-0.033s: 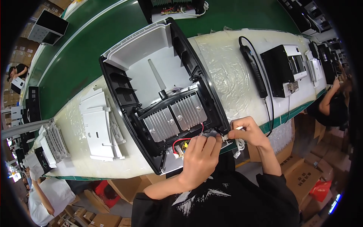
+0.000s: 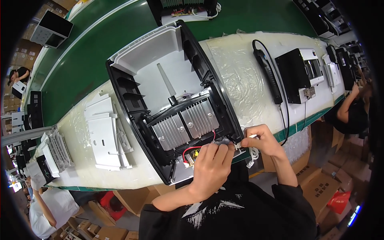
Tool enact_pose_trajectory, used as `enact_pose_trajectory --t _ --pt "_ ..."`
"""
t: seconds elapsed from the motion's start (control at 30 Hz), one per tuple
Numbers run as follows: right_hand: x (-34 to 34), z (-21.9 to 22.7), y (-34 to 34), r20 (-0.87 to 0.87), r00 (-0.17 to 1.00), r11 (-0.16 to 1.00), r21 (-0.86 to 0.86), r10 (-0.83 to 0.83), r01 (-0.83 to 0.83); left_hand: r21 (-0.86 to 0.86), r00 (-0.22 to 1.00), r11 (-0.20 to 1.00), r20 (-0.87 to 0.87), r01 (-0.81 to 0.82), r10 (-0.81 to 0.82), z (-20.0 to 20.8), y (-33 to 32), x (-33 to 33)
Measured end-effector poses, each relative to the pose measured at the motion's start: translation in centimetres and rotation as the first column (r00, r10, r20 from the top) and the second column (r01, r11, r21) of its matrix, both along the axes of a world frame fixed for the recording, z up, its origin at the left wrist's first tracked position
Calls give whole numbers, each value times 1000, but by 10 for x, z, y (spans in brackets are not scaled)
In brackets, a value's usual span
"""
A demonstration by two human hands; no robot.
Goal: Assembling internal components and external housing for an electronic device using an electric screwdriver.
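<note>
An open black housing with a white inner shell (image 2: 176, 60) lies tilted on the bench in front of me. Two finned metal heat sinks (image 2: 184, 128) sit in its near half, and red and yellow wires (image 2: 190, 152) run beside them. My left hand (image 2: 212, 170) reaches over the housing's near edge, its fingers closed and bent down; what they grip is hidden. At the near right corner my right hand (image 2: 264, 141) pinches a white power cord (image 2: 253, 154), thumb against forefinger. The cord's looped, bundled part hangs just below that hand. Both hands' fingertips are close together.
White flat panels (image 2: 105, 136) are stacked left of the housing. To the right lie a black electric screwdriver (image 2: 268, 74) with its cable and a black-and-white unit (image 2: 298, 76). Another open housing (image 2: 184, 10) rests on the green belt (image 2: 92, 60). Co-workers are at both sides; cartons stand below.
</note>
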State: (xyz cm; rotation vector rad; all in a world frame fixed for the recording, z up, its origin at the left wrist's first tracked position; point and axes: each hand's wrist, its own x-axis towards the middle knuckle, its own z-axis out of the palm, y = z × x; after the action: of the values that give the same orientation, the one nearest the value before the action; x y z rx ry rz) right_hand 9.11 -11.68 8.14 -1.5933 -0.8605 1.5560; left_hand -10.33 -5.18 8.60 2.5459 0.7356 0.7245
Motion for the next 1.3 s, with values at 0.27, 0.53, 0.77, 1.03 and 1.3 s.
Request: enact_pose_trajectory --t 0.27,0.53,0.77,1.03,1.3 --pt "-2 -24 0 -36 999 992 121 -35 39 -191 968 965 139 -181 209 27 22 -44" --pt "-18 -7 33 133 990 967 255 -39 4 -799 778 600 345 -51 525 -42 62 -116" --pt "-39 16 0 202 973 978 195 -116 76 -823 717 502 516 265 468 -41 59 -103" --pt "-53 16 6 591 772 962 256 -233 94 -427 861 772 -29 -470 508 -23 108 -145" --pt "-45 21 20 620 751 965 246 -227 89 -139 524 520 -434 -843 733 -34 132 -242"
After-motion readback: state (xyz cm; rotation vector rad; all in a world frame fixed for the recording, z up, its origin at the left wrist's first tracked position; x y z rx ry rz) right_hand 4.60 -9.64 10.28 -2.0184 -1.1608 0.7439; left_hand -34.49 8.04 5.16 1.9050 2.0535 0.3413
